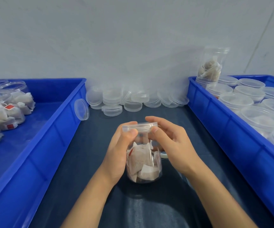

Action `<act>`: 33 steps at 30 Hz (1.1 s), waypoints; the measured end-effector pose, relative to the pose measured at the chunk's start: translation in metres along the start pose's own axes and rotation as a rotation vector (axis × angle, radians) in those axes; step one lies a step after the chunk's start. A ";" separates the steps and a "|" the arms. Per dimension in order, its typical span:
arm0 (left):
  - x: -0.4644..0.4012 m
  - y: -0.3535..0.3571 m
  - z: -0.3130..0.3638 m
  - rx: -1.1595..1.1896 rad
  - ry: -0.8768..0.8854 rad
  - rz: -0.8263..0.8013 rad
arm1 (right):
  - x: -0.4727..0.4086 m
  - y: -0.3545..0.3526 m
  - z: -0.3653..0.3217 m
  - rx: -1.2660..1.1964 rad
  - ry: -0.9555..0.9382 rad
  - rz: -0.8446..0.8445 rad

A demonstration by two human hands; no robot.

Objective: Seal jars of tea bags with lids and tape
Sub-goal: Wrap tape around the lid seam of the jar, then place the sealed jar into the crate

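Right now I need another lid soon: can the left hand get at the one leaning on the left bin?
Probably yes, once free: the leaning lid stands unobstructed on the mat, but the left hand holds the jar.

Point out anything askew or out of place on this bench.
One clear round plastic lid stands on edge, leaning against the left blue plastic crate, apart from the loose pile of clear lids by the wall. A clear jar of tea bags perches tilted on the lidded jars in the right blue crate.
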State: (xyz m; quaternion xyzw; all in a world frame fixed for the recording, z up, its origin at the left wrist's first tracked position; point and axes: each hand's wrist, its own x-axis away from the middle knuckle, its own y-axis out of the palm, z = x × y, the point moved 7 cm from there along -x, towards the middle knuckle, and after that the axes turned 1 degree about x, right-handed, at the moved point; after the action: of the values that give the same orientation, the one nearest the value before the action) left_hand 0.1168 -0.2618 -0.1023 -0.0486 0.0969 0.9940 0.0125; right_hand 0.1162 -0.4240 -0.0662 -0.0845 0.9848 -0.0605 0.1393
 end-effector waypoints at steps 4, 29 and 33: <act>0.001 0.004 0.001 -0.001 -0.002 -0.014 | -0.001 0.000 0.000 -0.002 0.034 -0.024; 0.010 0.025 0.026 -0.272 0.231 0.132 | -0.020 -0.048 -0.055 0.511 0.080 0.030; 0.010 0.066 0.069 -0.293 0.283 0.115 | -0.016 -0.087 -0.096 0.609 -0.008 0.151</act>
State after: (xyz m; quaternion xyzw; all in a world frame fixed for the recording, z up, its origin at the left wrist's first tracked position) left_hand 0.0977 -0.3129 -0.0236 -0.1836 -0.0455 0.9798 -0.0651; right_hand 0.1171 -0.4971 0.0420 0.0342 0.9243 -0.3419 0.1664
